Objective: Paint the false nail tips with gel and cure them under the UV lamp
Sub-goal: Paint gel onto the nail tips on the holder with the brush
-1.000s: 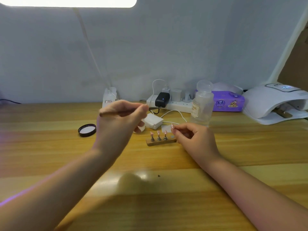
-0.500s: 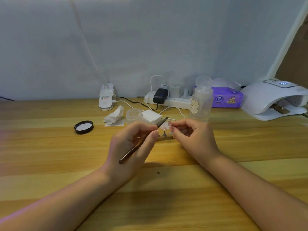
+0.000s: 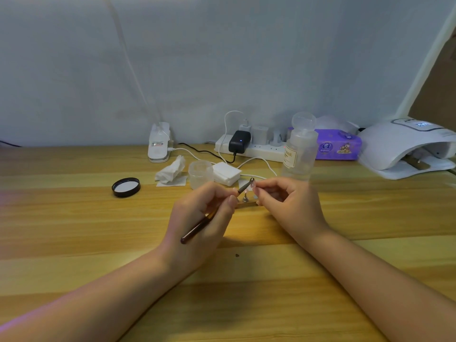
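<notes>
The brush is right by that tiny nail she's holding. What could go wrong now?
1. The nail tip is only pinched by the right hand, so a push from the brush in the left hand might knock it loose.
2. Gel could smear onto the pinching fingertips.
3. A hand could bump the wooden stand just below.

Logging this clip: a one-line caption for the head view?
Left hand brushes gel onto a nail tip pinched by the right hand.
</notes>
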